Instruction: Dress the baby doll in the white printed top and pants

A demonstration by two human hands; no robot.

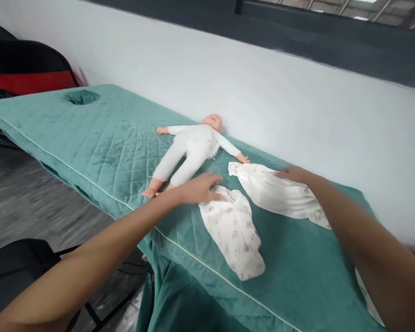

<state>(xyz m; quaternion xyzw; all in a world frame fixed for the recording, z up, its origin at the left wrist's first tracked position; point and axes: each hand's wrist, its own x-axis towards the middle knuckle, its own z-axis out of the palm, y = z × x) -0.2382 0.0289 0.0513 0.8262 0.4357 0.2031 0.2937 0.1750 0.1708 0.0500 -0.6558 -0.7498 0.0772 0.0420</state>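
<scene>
A baby doll (197, 140) in a white bodysuit lies on its back, arms spread, on a green quilted bed cover (124, 138). My left hand (205, 186) is by the doll's feet, thumb and fingers apart, the thumb touching the top edge of a folded white cloth with small printed figures (233, 233). Beside that lies a plain white cloth, perhaps a garment (276, 191), stretched out near the wall. My right hand (295, 174) has its fingers bent onto the far edge of this plain cloth; the fingertips are partly hidden.
The bed has a round face hole (82, 97) at its far left end. A white wall (297, 120) runs along its far side. A black and red chair (31, 69) stands beyond the left end, and another black chair (17, 260) is at the lower left.
</scene>
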